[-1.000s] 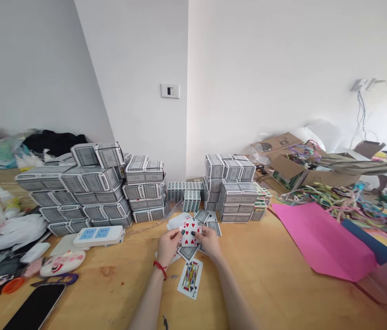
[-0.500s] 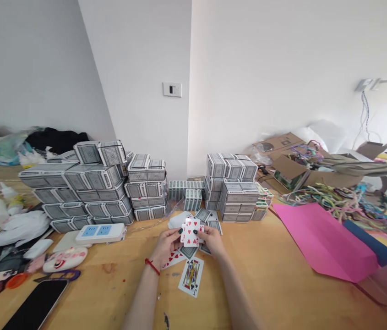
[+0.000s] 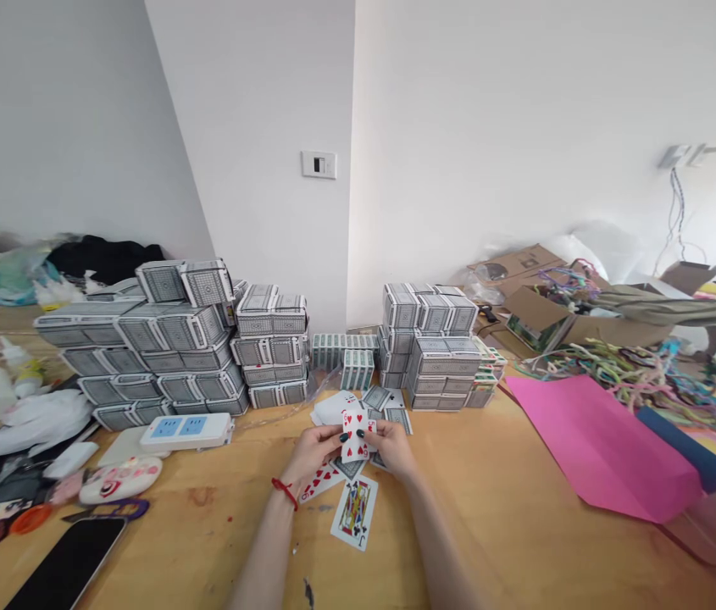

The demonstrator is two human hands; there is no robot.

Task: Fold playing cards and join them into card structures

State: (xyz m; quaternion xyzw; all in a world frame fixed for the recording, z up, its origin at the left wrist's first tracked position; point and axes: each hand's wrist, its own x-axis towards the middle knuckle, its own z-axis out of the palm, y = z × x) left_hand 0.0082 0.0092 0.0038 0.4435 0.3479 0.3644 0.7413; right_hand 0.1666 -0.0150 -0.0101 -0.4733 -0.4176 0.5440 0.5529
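Over the middle of the desk (image 3: pixel 491 508), in front of the loose cards and well in from the near edge, the left hand (image 3: pixel 310 453) and right hand (image 3: pixel 394 445) meet on a few playing cards (image 3: pixel 353 447) held face toward the wearer. Each hand has a close pinch – thumb on the face, fingers tucked behind – with next to no gap beyond the cards' own thickness. The front one is a heart card, and a second, marked with a 5, peeks out at the right under the thumb; how many lie behind is hard to tell at this size.

The step in hand looks like sorting or squaring this small bunch. The next move would seem to call for one hand keeping the pinch while the other slackens enough to slide a single card without spilling the rest.

Toward the near edge lies a jack (image 3: pixel 354 512), face up (its J toward the wearer). A heart card (image 3: pixel 321 483) lies by the left wrist, and more loose cards (image 3: pixel 332 408) lie beyond the hands. Along the back edge stand the left stacks (image 3: pixel 180 330) and right stacks (image 3: pixel 443 364) of card packs – both well apart from the fingers.
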